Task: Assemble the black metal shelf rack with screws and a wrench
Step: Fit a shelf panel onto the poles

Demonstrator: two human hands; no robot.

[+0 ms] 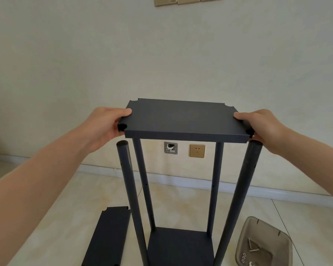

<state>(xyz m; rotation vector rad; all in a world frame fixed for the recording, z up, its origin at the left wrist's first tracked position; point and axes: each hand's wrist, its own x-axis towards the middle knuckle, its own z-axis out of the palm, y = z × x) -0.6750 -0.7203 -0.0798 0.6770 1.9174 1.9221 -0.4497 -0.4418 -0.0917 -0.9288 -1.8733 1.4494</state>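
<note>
- Two hands clamp the short ends of a black shelf panel (183, 120): the left hand (106, 125) has its thumb on top and its fingers tucked underneath, and the right hand (261, 127) grips the same way.
- It is held roughly level over four upright poles; the near left pole (129, 189) ends just below a notched corner, apart from it.
- These poles rise from a bottom shelf (181, 246).
- A spare panel (108, 237) lies flat on the floor to the left.
- To the right sits a grey tray (246, 233) with a hex key (251, 245).

Beige tiled floor (181, 204), black shelf panel (108, 237) lying flat, rack (181, 246) standing just beside, grey tray (246, 233) with probable screws (252, 247)
</note>
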